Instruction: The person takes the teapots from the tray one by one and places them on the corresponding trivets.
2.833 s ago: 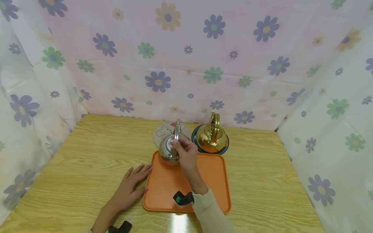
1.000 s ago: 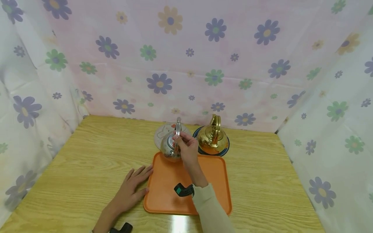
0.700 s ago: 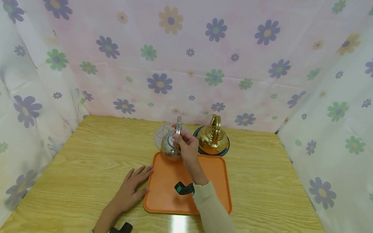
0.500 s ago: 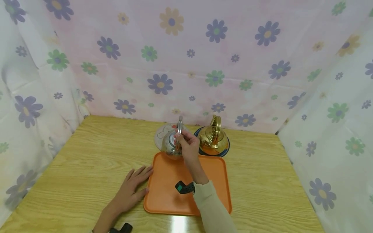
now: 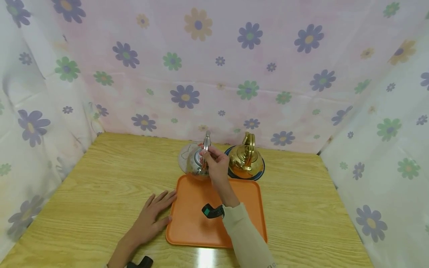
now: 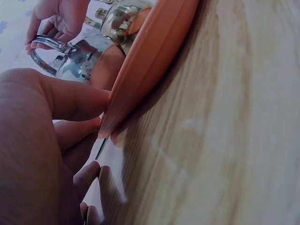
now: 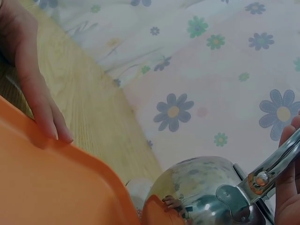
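Observation:
My right hand (image 5: 218,165) grips the upright handle of a shiny silver kettle (image 5: 193,163). The kettle overlaps a pale round mat (image 5: 183,158) behind the orange tray (image 5: 187,223), close to the tray's back rim. Its domed body and handle hinge also show in the right wrist view, with the hand's fingers (image 7: 287,187) around the handle. With fingers straight and spread, my left hand (image 5: 151,217) rests on the table, its fingertips and thumb touching the tray's left rim. The left wrist view shows that thumb (image 6: 79,99) against the tray's side.
A gold kettle (image 5: 238,160) stands on a dark blue-rimmed plate (image 5: 260,172) just right of the silver one. Flowered cloth (image 5: 214,74) hangs behind and on both sides of the wood-grain table (image 5: 301,208). A black device (image 5: 211,211) sits on my right wrist.
The silver kettle has moved back and slightly right in my right hand, from over the tray's back part toward the round mat. My left hand has stayed at the tray's rim.

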A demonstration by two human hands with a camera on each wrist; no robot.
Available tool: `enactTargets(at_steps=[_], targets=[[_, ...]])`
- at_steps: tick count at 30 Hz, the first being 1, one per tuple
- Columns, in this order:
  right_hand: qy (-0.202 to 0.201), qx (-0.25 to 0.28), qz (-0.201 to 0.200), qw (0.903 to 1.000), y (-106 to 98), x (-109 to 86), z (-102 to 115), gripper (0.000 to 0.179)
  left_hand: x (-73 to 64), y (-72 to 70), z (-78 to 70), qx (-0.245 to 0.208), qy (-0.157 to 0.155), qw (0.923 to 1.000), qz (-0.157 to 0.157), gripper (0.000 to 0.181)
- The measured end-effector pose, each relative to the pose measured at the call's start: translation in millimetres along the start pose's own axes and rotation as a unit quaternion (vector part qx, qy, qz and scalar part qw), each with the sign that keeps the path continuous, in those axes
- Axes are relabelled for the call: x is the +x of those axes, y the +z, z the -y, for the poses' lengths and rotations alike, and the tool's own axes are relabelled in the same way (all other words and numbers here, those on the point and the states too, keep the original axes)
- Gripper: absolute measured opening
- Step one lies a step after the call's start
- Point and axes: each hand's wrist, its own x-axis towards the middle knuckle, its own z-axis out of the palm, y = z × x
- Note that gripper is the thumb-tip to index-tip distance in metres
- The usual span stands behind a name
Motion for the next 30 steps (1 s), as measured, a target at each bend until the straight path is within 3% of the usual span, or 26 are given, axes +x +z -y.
enactTargets(at_steps=[6,22,30], targets=[[0.007,-0.011,-0.008,0.9999,2.1,3.3,-0.1,0.022,0.4,-0.4,-0.6,0.001,0.000,1.0000,0.001,0.058],[0.000,-0.015,-0.013,0.9998,4.5,15.7,-5.1,0.030,0.6,1.3,2.4,-0.008,-0.010,0.9999,0.010,0.058],[0.011,-0.023,-0.025,0.9994,7.1,20.5,-5.6,0.024,0.2,1.0,1.2,-0.006,-0.021,0.9996,0.016,0.057]])
